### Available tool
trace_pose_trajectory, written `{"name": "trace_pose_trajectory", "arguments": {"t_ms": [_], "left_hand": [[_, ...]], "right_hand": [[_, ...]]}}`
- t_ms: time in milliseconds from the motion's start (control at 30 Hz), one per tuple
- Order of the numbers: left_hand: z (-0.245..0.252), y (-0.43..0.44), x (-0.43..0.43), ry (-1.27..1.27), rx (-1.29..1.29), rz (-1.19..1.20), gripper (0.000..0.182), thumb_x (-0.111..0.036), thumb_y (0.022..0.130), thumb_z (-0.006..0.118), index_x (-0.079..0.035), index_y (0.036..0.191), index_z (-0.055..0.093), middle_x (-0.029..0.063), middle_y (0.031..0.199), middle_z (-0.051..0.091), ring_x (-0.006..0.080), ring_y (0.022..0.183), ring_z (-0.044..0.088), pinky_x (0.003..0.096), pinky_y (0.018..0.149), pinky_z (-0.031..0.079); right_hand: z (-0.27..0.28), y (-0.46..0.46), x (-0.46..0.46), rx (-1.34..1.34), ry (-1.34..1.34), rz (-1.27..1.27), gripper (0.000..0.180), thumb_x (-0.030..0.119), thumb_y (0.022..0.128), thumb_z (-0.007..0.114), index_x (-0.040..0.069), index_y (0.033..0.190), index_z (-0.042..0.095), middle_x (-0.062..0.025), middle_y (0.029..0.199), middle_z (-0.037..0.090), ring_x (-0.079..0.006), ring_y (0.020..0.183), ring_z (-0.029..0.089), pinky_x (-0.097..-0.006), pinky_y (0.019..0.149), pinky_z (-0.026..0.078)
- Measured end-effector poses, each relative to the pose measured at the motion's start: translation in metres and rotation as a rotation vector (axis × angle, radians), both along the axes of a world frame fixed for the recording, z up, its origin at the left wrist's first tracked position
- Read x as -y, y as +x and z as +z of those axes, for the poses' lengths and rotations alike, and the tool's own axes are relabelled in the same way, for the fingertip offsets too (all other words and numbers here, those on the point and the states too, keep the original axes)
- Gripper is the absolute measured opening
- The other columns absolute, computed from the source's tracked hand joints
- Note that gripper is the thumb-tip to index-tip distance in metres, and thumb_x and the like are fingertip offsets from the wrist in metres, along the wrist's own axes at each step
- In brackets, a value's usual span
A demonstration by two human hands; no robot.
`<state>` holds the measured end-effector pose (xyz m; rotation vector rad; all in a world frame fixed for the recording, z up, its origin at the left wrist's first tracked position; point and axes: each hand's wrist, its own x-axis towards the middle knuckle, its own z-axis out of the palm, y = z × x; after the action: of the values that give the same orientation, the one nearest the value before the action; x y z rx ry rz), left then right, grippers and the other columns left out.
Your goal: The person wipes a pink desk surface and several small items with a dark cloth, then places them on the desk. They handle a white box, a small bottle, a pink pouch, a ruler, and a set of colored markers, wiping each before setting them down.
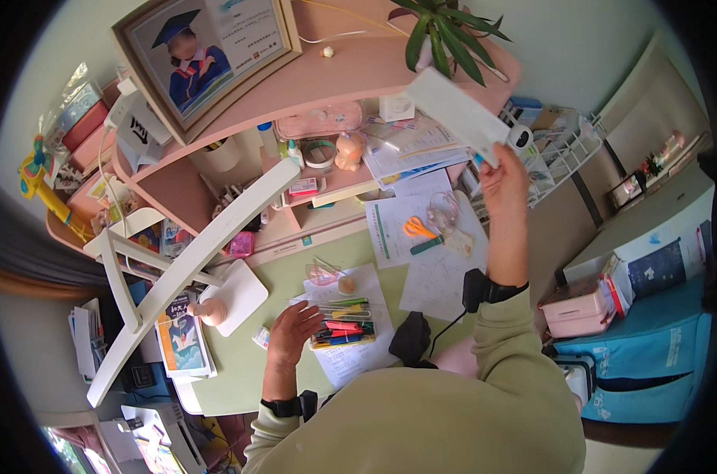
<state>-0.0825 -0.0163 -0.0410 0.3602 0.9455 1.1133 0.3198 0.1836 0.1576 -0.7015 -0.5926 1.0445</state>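
My right hand (503, 179) is raised at the right end of the pink desk shelf. It grips the lower end of a flat white rectangular panel (456, 109), which slants up to the left in front of a potted plant. My left hand (293, 333) hovers over the green desktop with its fingers spread and holds nothing. Just right of it, a clear case of pens and markers (342, 330) lies on printed papers (358, 367). Behind that case are a round beige object (346, 286) and a pink transparent ruler (321, 274).
Orange-handled scissors (416, 227) and a green marker (427, 244) rest on loose sheets. A white lamp arm (198, 278) crosses the left side. On the upper shelf stand a picture frame (240, 95) and the plant (447, 35). A white wire rack (563, 157) is at right.
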Motion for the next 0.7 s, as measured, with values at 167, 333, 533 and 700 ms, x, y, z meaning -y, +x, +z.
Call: {"name": "trace_pose_trajectory", "arguments": {"t_ms": [167, 333, 533, 700], "left_hand": [[-0.025, -0.030, 0.023, -0.062, -0.009, 0.115, 0.043, -0.030, 0.098, 0.053, 0.001, 0.127, 0.054, 0.0210, 0.118, 0.064, 0.0353, 0.108, 0.065, 0.0430, 0.089, 0.054], [-0.037, -0.036, 0.027, -0.104, 0.008, 0.108, 0.040, -0.030, 0.099, 0.052, 0.000, 0.125, 0.055, 0.0196, 0.116, 0.066, 0.0353, 0.106, 0.065, 0.0423, 0.087, 0.055], [-0.038, -0.029, 0.025, -0.122, 0.003, 0.120, 0.040, -0.028, 0.099, 0.051, 0.001, 0.126, 0.054, 0.0188, 0.113, 0.067, 0.0332, 0.103, 0.066, 0.0412, 0.086, 0.056], [-0.041, -0.024, 0.020, -0.139, 0.043, 0.123, 0.040, -0.027, 0.098, 0.052, 0.002, 0.126, 0.054, 0.0189, 0.113, 0.067, 0.0323, 0.101, 0.067, 0.0404, 0.085, 0.055]], "right_hand": [[-0.011, 0.068, -0.023, 0.099, 0.050, -0.338, 0.022, 0.006, 0.089, 0.057, 0.001, 0.111, 0.055, -0.0099, 0.094, 0.067, -0.0174, 0.068, 0.066, -0.0265, 0.058, 0.053], [-0.004, 0.097, -0.061, 0.150, -0.040, -0.326, 0.025, 0.006, 0.088, 0.057, -0.001, 0.111, 0.053, -0.0126, 0.091, 0.066, -0.0200, 0.067, 0.067, -0.0274, 0.057, 0.053], [0.008, 0.083, -0.014, 0.398, -0.200, -0.127, 0.023, 0.008, 0.084, 0.056, -0.001, 0.104, 0.059, -0.0074, 0.078, 0.061, -0.0120, 0.051, 0.056, -0.0229, 0.039, 0.039], [0.016, 0.009, 0.003, 0.462, -0.010, 0.122, 0.023, 0.008, 0.084, 0.057, -0.002, 0.106, 0.059, -0.0059, 0.078, 0.063, -0.0080, 0.046, 0.050, -0.0208, 0.037, 0.033]]}}
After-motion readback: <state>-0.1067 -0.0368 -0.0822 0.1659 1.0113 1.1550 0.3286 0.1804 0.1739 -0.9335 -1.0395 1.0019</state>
